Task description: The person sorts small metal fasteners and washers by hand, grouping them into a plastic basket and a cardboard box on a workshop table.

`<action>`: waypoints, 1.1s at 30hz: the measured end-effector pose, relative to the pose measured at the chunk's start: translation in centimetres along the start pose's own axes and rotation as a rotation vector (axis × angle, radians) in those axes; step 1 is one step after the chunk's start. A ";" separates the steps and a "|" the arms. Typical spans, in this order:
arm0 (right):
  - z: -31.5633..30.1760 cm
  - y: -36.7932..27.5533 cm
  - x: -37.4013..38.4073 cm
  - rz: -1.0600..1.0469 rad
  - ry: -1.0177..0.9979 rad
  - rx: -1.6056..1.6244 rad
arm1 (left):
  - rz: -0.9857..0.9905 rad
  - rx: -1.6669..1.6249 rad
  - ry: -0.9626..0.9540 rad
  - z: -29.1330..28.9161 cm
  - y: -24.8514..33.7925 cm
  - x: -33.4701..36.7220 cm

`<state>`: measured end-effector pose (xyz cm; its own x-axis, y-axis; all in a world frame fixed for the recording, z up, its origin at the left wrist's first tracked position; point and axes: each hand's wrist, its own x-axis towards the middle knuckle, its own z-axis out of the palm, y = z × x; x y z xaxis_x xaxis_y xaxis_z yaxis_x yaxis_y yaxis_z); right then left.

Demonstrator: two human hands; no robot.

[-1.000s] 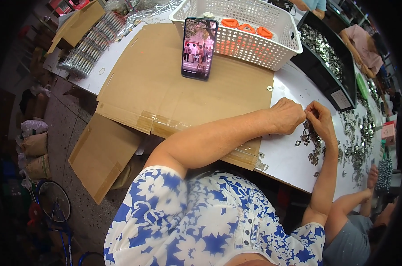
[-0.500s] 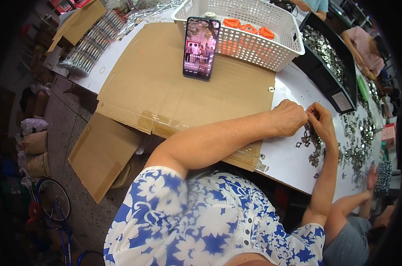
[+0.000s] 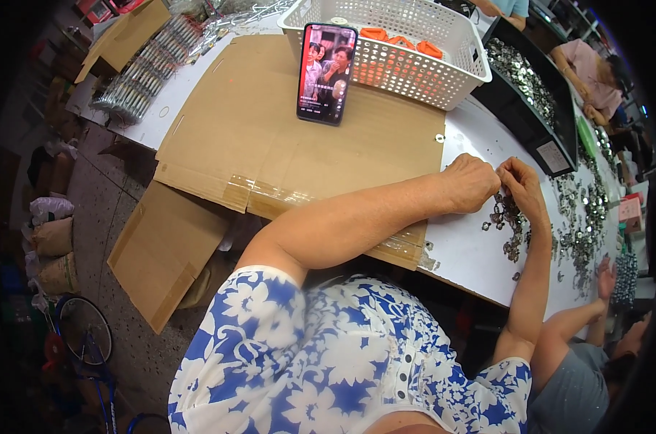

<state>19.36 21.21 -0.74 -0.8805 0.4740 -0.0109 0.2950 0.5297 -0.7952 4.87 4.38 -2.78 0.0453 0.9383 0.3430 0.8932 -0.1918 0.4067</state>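
The small metal pieces [image 3: 587,217] look glossy in places and duller in others, on a smooth desk [image 3: 462,253]. Matt cardboard [image 3: 234,130] bears shiny plastic tape [image 3: 236,194] — beside the glassy, glossy phone [image 3: 327,72], the smooth plastic basket [image 3: 451,90] and a matt cloth blouse [image 3: 328,354].

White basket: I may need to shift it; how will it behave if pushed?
The white basket is probably light for its size, its walls being full of holes. It seems unlikely to tip, being wide and low. The orange pieces inside may slide.
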 end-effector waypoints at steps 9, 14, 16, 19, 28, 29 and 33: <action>0.1 -0.4 -0.1 -0.008 -0.011 -0.051 | 0.016 -0.015 0.009 -0.3 0.1 -0.4; 0.7 -1.1 -0.1 -0.001 0.000 -0.083 | 0.065 0.043 0.029 -0.7 0.7 -0.6; 0.7 -1.2 -0.1 -0.013 0.013 -0.117 | 0.069 0.039 0.025 -0.4 0.7 -0.5; 0.6 -1.2 -0.1 -0.006 0.014 -0.118 | 0.076 0.024 0.024 -0.4 0.8 -0.5; 0.5 -0.8 0.1 -0.026 0.006 -0.097 | 0.067 0.013 0.065 0.3 1.0 -0.5; 0.6 -0.7 0.1 -0.014 0.002 -0.081 | 0.074 0.033 0.080 0.4 1.1 -0.6; 0.3 -0.1 0.4 -0.015 -0.007 -0.052 | 0.065 0.033 0.025 -0.2 1.5 -0.6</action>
<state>18.87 21.16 -0.88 -0.8874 0.4610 -0.0032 0.3004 0.5727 -0.7627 6.10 3.50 -2.17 0.0931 0.9164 0.3893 0.9030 -0.2424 0.3546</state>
